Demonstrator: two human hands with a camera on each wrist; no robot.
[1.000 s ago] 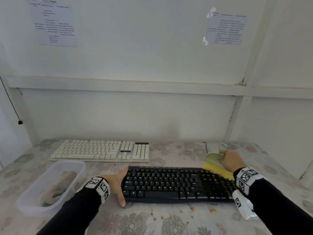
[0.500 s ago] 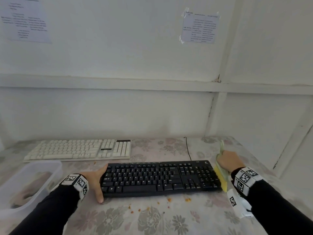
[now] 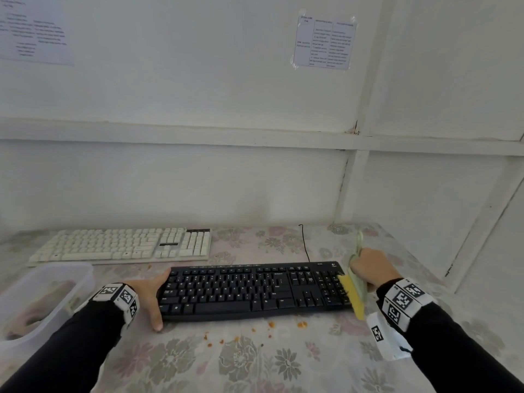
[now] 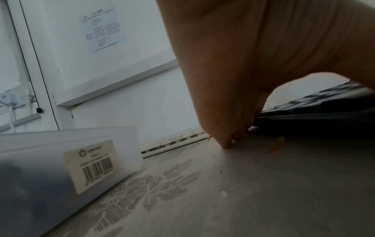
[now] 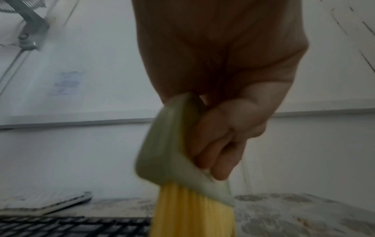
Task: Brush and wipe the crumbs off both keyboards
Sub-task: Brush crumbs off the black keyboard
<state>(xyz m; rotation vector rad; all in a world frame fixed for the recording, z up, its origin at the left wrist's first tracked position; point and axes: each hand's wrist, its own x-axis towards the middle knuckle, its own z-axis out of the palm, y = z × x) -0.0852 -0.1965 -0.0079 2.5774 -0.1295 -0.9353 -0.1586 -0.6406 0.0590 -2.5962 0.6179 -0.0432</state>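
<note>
A black keyboard point(image 3: 249, 290) lies across the near middle of the table, and a white keyboard point(image 3: 124, 245) sits behind it to the left. My left hand point(image 3: 153, 296) braces the black keyboard's left end, thumb along the far corner and fingers down the near side. My right hand point(image 3: 371, 268) grips a pale green brush point(image 3: 357, 276) with yellow bristles point(image 3: 353, 296) resting on the keyboard's right edge. In the right wrist view my fingers point(image 5: 221, 144) curl round the brush body point(image 5: 168, 144). Orange crumbs point(image 3: 300, 324) lie on the cloth in front of the keyboard.
A translucent plastic container point(image 3: 42, 302) with something inside stands at the left, close to my left forearm. The black keyboard's cable point(image 3: 304, 245) runs back toward the white wall. A floral cloth point(image 3: 255, 364) covers the table. The wall corner closes in on the right.
The brush has swept from the far right corner of the black keyboard down along its right edge toward me. My left hand has stayed on the left end.
</note>
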